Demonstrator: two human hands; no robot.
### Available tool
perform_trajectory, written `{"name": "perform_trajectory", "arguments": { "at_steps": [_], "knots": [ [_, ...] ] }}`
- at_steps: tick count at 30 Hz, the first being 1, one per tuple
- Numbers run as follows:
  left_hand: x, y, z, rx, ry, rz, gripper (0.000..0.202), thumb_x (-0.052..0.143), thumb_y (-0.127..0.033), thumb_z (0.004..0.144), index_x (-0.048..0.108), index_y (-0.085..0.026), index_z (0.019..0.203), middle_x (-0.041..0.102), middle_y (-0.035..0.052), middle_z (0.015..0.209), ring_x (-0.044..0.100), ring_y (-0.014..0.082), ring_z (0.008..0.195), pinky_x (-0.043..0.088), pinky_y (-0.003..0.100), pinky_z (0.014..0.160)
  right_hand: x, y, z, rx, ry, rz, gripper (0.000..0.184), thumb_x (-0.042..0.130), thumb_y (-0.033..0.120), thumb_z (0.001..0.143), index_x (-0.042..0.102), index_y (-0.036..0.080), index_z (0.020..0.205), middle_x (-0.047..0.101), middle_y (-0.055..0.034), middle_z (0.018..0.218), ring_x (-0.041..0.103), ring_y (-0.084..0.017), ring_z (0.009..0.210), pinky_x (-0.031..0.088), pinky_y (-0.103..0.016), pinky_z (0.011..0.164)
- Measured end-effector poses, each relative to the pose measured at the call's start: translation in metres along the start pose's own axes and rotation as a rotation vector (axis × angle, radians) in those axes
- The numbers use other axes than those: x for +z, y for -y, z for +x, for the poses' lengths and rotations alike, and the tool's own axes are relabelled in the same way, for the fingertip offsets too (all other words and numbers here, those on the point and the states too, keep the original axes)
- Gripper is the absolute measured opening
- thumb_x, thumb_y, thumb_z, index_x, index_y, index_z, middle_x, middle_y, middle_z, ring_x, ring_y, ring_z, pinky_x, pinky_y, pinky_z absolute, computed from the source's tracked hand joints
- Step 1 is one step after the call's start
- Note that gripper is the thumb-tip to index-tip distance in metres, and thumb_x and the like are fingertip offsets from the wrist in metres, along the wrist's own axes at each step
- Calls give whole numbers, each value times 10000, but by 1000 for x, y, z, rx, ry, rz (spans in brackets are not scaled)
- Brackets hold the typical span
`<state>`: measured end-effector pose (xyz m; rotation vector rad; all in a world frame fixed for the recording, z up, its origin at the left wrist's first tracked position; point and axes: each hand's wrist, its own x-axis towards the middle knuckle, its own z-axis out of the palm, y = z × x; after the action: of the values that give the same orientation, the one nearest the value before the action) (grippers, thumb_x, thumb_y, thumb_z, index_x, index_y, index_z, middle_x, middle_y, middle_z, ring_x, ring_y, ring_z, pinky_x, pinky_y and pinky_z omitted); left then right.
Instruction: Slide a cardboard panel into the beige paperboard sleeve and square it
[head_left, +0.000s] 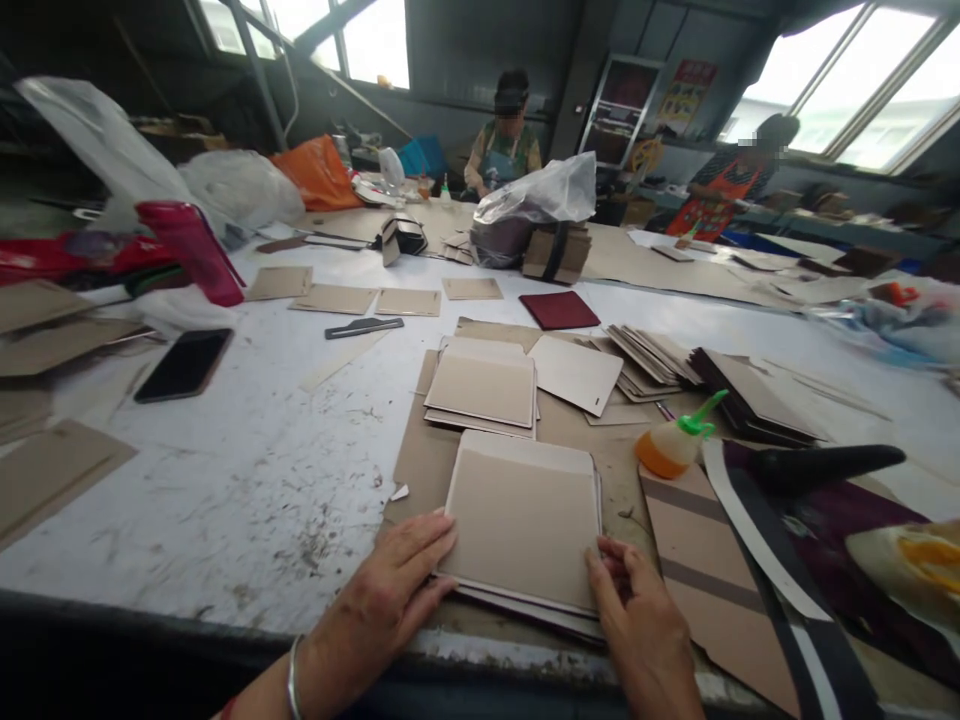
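Observation:
A small stack of beige flat panels [525, 520] lies at the table's front edge, squared up in front of me. My left hand [409, 570] grips the lower left edge, fingers on top and thumb at the near side. On the opposite edge, my right hand [634, 600] pinches the lower right corner between thumb and fingers. Just beyond is a second stack of similar panels [482, 385], with a loose pale panel [576, 370] angled beside it. Both stacks rest on a brown sheet [411, 470]. Whether the panels are leather or card, I cannot tell.
Right of the stack stand a glue bottle [670, 447] with a green nozzle and a striped brown piece [705, 560]. A phone [184, 365], a pink bottle [191, 250] and more panels [60, 470] lie left. Two people [504, 150] work across the table.

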<state>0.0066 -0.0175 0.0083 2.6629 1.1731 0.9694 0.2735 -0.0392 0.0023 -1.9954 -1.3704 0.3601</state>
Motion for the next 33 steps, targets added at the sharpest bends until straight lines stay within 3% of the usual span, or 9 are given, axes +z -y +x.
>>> {"name": "perform_trajectory", "arguments": {
  "at_steps": [9, 14, 20, 25, 33],
  "knots": [
    [-3, 2, 3, 89, 44, 43, 329, 451, -204, 862, 477, -112, 1176, 501, 118, 1218, 438, 210, 1160, 423, 366, 955, -1, 16, -6, -45, -67, -23, 319, 424, 435, 736, 563, 158, 810, 602, -65, 712, 573, -173, 611, 460, -278, 603],
    [-5, 6, 6, 152, 63, 24, 320, 468, -205, 856, 488, -95, 1155, 520, 126, 1190, 450, 211, 1147, 413, 375, 973, -4, 23, -8, -158, -64, -156, 240, 387, 349, 801, 540, 166, 822, 576, -68, 738, 542, -177, 645, 437, -302, 650],
    [-7, 9, 3, 141, 119, 4, 327, 476, -216, 855, 487, -99, 1161, 508, 123, 1206, 436, 212, 1157, 390, 389, 996, -8, 31, -11, -184, -50, -274, 215, 378, 306, 822, 543, 168, 834, 543, -69, 760, 521, -187, 671, 417, -317, 666],
    [-8, 10, 7, 158, 126, 17, 316, 463, -220, 863, 491, -95, 1151, 517, 121, 1195, 433, 213, 1157, 393, 393, 990, -10, 24, -9, -166, -45, -166, 266, 402, 341, 810, 557, 135, 875, 570, -69, 754, 536, -174, 649, 433, -312, 673],
    [-7, 13, 9, 201, 105, 8, 308, 476, -228, 851, 511, -103, 1130, 542, 121, 1165, 465, 218, 1125, 404, 386, 973, -17, 12, -21, -156, -2, -99, 291, 355, 267, 839, 601, 138, 925, 611, -104, 896, 568, -193, 853, 441, -330, 804]
  ]
}}
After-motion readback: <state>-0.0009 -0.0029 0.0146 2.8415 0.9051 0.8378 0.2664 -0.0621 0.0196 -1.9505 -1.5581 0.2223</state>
